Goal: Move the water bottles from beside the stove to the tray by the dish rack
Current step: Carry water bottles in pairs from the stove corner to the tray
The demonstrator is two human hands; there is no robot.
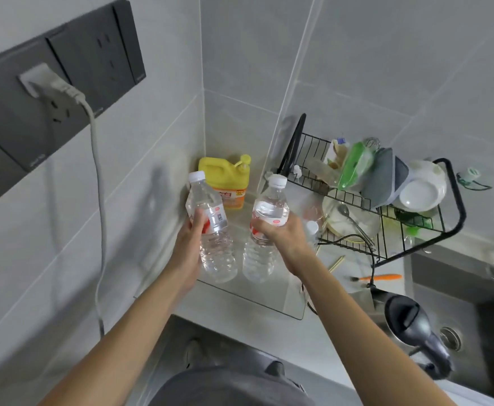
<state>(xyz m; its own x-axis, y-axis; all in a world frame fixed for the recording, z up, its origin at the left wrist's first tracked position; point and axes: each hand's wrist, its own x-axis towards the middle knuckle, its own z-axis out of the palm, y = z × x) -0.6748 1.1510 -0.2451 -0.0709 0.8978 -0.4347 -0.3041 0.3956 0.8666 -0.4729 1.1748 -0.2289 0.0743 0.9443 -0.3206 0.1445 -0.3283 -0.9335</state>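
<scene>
Two clear water bottles with white caps and red-and-white labels are in my hands. My left hand (191,247) grips the left bottle (213,235) round its middle. My right hand (283,234) grips the right bottle (264,227) at its label. Both bottles are over a clear tray (272,300) in the counter's corner, left of the black wire dish rack (386,227). I cannot tell whether their bases touch the tray. A third bottle's white cap (311,227) peeks out behind my right hand.
A yellow detergent jug (225,183) stands in the tray's far corner. The rack holds bowls, a plate, a spoon and cloths. A hair dryer (415,326) lies at the sink (456,294) edge, with an orange toothbrush (380,277) nearby. A white cable (99,200) hangs from the wall socket.
</scene>
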